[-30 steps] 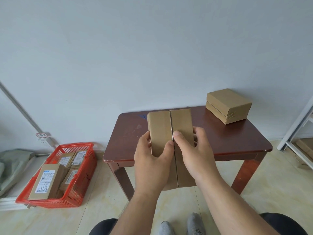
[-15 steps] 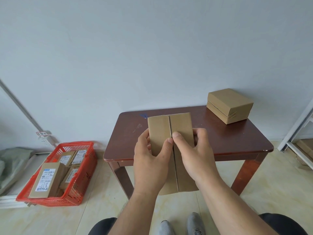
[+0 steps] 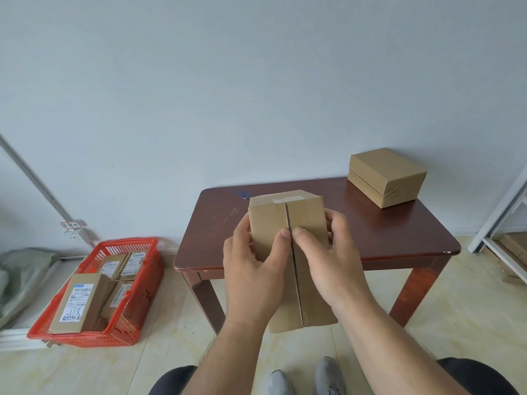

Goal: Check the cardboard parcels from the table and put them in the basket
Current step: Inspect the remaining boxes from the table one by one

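Both hands hold one cardboard parcel in the air in front of the bench: the left hand and right hand curl round its sides, thumbs meeting at the centre seam. To check it well, turn it slowly, keeping the thumbs off the seam. Its long axis runs near-vertical, taped top end tilted away. A second parcel sits on the bench; the red basket waits left.
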### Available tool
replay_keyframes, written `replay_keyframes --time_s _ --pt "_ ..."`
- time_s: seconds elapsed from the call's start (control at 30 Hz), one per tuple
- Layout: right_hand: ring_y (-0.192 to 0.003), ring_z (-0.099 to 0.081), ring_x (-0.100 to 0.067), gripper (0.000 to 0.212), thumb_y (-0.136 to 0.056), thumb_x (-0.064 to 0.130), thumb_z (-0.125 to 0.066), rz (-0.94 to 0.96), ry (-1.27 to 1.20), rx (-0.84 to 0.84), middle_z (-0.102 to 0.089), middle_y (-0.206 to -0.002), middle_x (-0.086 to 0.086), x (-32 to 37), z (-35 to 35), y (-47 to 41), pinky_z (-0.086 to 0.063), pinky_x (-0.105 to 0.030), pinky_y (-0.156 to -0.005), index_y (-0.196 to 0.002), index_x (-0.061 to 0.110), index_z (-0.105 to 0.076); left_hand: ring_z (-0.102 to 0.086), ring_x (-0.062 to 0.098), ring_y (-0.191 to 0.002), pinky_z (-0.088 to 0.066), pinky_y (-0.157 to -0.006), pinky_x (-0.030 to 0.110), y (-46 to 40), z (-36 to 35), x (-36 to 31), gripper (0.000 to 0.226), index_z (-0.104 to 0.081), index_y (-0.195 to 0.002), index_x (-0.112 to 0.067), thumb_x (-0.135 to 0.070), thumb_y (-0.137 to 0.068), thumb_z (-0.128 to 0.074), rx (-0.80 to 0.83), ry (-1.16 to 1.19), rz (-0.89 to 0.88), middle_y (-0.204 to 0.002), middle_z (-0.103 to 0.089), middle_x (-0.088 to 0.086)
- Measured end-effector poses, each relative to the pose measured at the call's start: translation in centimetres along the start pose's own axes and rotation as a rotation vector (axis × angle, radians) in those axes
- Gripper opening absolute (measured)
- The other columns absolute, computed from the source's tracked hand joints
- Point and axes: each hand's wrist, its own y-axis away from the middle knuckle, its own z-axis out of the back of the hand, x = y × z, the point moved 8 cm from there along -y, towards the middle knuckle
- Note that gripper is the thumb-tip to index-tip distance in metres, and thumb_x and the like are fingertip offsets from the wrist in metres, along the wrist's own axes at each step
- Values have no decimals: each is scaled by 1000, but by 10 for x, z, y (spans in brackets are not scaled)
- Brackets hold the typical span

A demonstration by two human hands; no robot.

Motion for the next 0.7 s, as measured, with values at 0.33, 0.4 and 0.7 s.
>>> replay_keyframes --time_s 0.33,0.4,0.7 --pt "-88 -69 8 30 -92 37 -78 -25 -20 1 -72 -97 29 -7 -3 4 -51 -24 -76 -113 35 -57 -65 -10 -102 -51 -84 20 -5 4 -4 31 -58 -119 -43 -47 -92 -73 5 80 58 -111 -70 -27" --pt "-85 -69 7 31 -92 35 -79 -32 -26 5 -71 -96 29 -8 -4 6 -52 -25 -75 -112 34 -56 -65 -10 -102 -49 -81 17 -5 5 -6 31 -58 -117 -42 -50 -92 -73 0 70 52 -110 -70 -26" --pt "-82 -65 11 36 -87 57 -77 -44 0 -78 -71 -93 19 -2 3 4 -47 -24 -69 -106 33 -57 -66 -8 -101 -52 -79 17 5 0 -1 36 -56 -119 -42 -48 -90 -77 15 43 70 -111 -70 -25"
